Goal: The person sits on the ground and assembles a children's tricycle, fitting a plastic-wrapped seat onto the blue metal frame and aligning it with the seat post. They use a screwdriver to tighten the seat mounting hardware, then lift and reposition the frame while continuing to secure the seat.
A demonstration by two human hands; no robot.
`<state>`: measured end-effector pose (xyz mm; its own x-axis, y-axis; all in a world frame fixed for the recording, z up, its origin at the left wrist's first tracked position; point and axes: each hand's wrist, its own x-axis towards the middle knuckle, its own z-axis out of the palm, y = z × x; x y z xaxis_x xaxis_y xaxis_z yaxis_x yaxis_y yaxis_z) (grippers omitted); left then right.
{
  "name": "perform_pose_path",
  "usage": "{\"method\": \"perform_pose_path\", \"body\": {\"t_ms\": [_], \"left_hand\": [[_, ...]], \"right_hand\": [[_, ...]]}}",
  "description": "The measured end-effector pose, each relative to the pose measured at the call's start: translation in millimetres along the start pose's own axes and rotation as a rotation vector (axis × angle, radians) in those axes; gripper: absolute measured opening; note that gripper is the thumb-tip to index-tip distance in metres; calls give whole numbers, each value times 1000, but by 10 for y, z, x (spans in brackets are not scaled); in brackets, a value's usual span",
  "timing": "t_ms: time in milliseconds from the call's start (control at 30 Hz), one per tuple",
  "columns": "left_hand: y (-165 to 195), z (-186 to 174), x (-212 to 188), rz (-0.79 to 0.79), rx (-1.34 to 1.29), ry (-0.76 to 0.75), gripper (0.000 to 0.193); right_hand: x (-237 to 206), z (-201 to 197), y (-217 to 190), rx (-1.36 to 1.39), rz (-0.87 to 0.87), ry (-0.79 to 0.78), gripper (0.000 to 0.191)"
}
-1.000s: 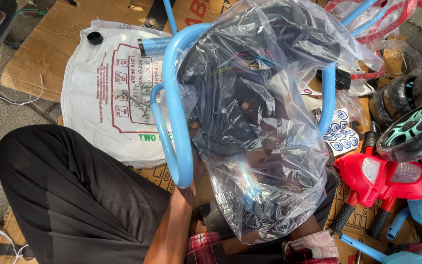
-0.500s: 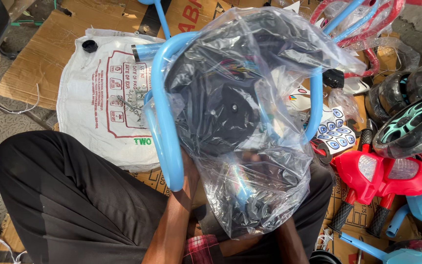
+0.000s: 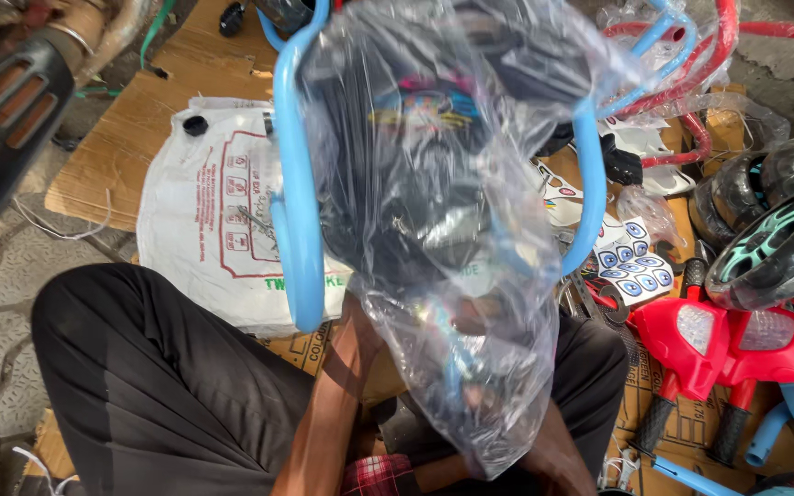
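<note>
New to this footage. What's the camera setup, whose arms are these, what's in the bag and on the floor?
There is one view, from a camera worn on the person's head, looking down at their lap and dark trousers. No robot: both forearms are the person's own. They reach up under a clear plastic bag that covers a light blue tube frame with dark parts inside. The left hand meets the bag's lower edge; the right hand is mostly hidden behind the plastic, so neither grip is clear. Around them on flattened cardboard lie a white printed sack, black wheels, red toy parts and a sticker sheet.
</note>
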<state>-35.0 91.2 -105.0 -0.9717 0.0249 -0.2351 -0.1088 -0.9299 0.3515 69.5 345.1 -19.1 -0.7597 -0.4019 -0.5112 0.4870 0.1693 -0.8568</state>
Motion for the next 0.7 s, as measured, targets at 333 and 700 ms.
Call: {"method": "perform_pose_path", "body": {"t_ms": [333,700], "left_hand": [[408,970,24,876,1256,327,56],[1029,2464,893,1400,1188,-119,46]], "right_hand": [[326,631,-2621,-356,-710,264,61],[708,487,-3365,-461,-1079,410,46]]}}
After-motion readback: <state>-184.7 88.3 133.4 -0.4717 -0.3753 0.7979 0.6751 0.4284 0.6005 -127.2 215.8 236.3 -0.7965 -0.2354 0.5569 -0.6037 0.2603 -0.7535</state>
